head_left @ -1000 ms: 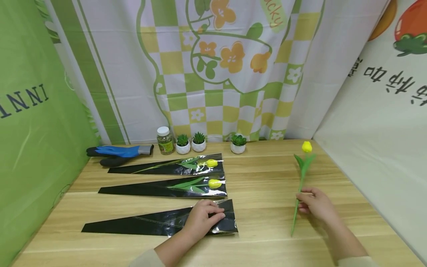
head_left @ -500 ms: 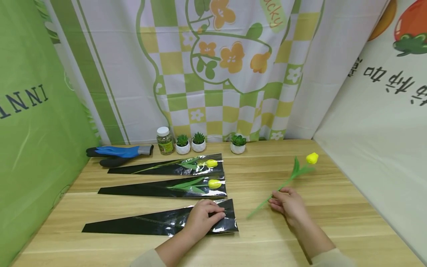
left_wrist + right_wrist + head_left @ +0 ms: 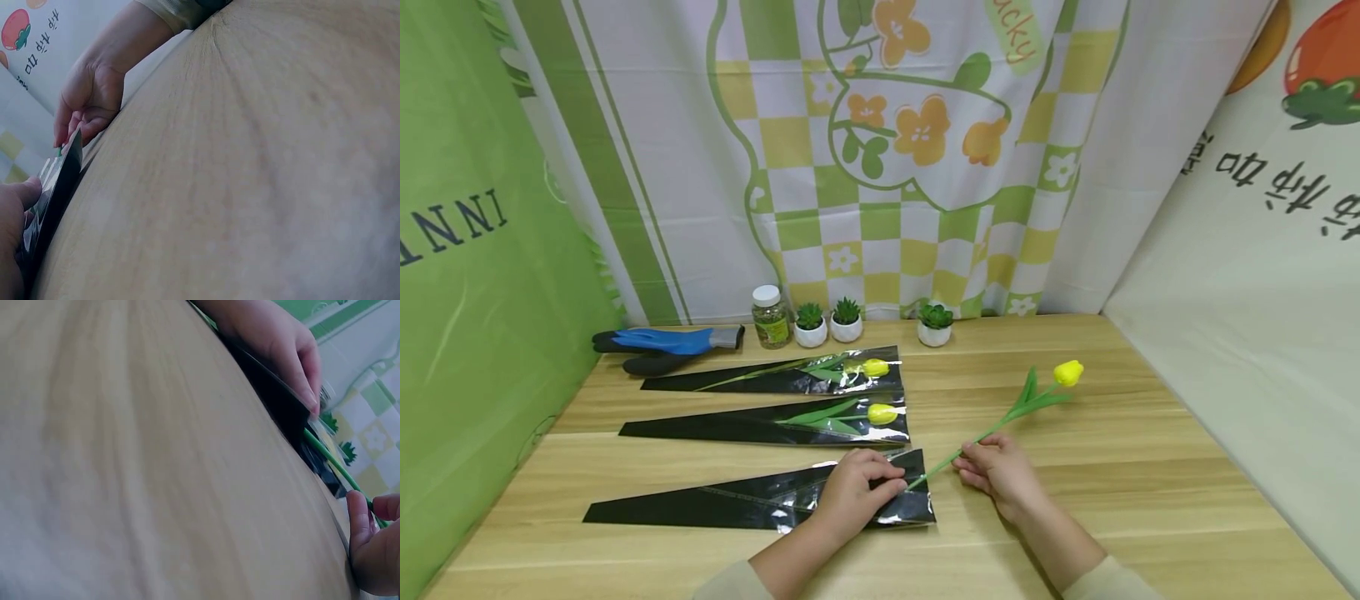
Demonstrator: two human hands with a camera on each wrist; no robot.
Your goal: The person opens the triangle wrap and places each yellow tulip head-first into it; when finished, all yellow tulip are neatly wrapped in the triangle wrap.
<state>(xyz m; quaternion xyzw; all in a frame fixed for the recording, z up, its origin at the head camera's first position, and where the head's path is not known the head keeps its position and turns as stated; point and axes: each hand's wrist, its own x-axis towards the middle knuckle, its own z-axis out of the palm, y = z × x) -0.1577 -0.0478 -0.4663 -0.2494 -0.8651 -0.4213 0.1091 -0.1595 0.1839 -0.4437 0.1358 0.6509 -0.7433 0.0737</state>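
Observation:
My right hand (image 3: 1000, 479) pinches the green stem of a yellow artificial tulip (image 3: 1018, 410), whose bloom points up to the right. The stem's lower end reaches over the wide end of the nearest black flower sleeve (image 3: 700, 503), close to my left thumb. My left hand (image 3: 857, 492) lies over that sleeve and pinches its clear film near the mouth. In the right wrist view the stem (image 3: 337, 464) runs to the raised edge of the sleeve (image 3: 275, 394); whether its tip is under the film is hard to see. The left wrist view shows the sleeve (image 3: 59, 181) side-on.
Two more sleeves, a middle one (image 3: 700, 431) and a far one (image 3: 677, 382), each hold a yellow tulip. Behind them stand blue-black gloves (image 3: 662, 340), a lidded jar (image 3: 772, 318) and several small potted succulents, one (image 3: 935, 325) set apart. Curtains border the wooden table (image 3: 1150, 500).
My right hand has moved left with the tulip, which has tilted from nearly upright to slanting. Its stem end has come to the near sleeve's mouth. My left hand has stayed in place.

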